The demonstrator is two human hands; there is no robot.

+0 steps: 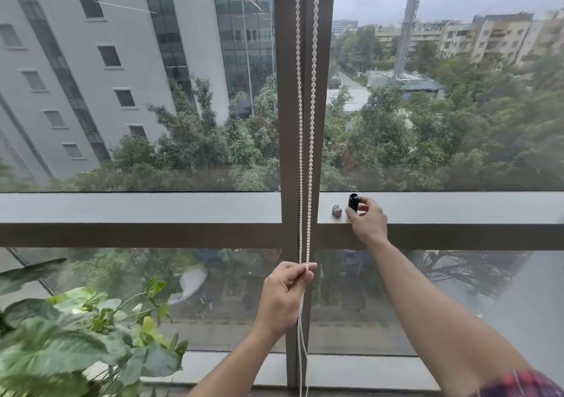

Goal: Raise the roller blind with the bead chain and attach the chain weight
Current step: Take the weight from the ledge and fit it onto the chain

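You are showing two bare forearms, with no watch, ring or band on the left hand (285, 293) or the right hand (367, 221). You are wearing a short red plaid sleeve (518, 386) on the right arm (only its blurred hem is peeking in at the bottom corner). Your nails are looking short and plain.

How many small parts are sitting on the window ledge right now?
2: a black cylinder held by the right hand, and a small grey metal piece just left of it on the ledge.
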